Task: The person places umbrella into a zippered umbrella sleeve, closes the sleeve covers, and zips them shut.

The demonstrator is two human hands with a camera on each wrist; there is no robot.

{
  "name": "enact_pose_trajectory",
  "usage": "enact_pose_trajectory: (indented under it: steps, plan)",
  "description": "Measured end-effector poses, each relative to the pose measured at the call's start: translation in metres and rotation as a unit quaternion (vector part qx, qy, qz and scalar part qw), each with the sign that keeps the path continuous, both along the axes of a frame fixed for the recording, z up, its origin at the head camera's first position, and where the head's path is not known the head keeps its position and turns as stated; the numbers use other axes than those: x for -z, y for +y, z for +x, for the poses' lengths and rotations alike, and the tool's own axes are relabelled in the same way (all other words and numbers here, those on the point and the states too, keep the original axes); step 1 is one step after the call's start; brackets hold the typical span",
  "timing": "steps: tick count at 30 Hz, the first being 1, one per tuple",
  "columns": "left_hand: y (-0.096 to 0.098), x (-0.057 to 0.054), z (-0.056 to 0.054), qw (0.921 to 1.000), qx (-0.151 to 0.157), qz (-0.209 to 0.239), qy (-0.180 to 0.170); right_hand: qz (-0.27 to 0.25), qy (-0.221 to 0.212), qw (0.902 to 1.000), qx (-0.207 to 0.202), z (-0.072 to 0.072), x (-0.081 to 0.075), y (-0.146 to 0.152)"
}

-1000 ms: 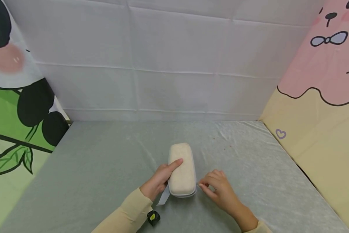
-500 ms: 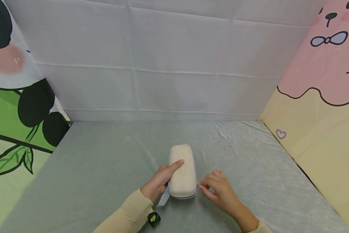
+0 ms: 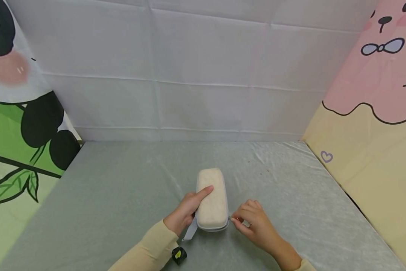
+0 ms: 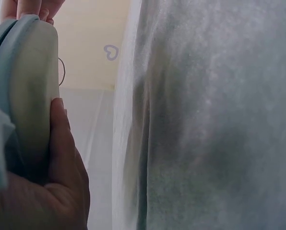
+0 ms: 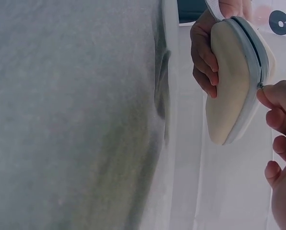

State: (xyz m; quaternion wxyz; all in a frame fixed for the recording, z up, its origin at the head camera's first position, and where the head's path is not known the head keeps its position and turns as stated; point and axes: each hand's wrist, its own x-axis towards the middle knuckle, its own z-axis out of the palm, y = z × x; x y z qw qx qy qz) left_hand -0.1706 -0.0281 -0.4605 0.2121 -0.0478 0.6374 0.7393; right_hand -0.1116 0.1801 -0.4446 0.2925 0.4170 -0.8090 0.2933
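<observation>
A cream zip-up case [image 3: 214, 210] with a pale grey-blue edge is held over the table, its long side pointing away from me. My left hand [image 3: 184, 210] grips it from the left, thumb across the top face and fingers beneath, as the right wrist view shows. A pale strap [image 3: 190, 230] hangs from the near left corner. My right hand [image 3: 257, 226] is at the right side, thumb and forefinger pinching the small zip pull [image 5: 261, 86]. Along the near end the zip [image 5: 251, 40] shows a dark, parted gap; the case's inside is hidden.
Grey cloth covers the table [image 3: 121, 188], with a few tiny specks at the back right. A white cloth wall [image 3: 203, 75] stands behind, with printed cartoon panels on both sides. Beside the left cuff is a small black item [image 3: 179, 256] with a yellow mark.
The case has shifted very slightly toward me in the left hand. My right fingers, still pinching the zip pull, have moved a little nearer to me along its right side.
</observation>
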Motion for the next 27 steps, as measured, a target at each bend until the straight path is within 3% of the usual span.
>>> enact_pose_trajectory:
  steps: [13,21,27]
  plan:
    - [0.0015,0.0029,0.0017,0.9999,0.008,-0.012,0.003,0.007,-0.011,0.9996,-0.024,0.0021,0.0002,0.0019]
    - [0.0012,-0.0004,0.0028,0.9997,0.009,-0.021,0.002,0.015,-0.005,0.9976,-0.068,0.0004,-0.0025,0.0043]
    - [0.0002,-0.0029,0.0023,0.9997,0.009,-0.021,0.001,0.019,-0.001,0.9976,-0.066,0.001,-0.004,0.0039]
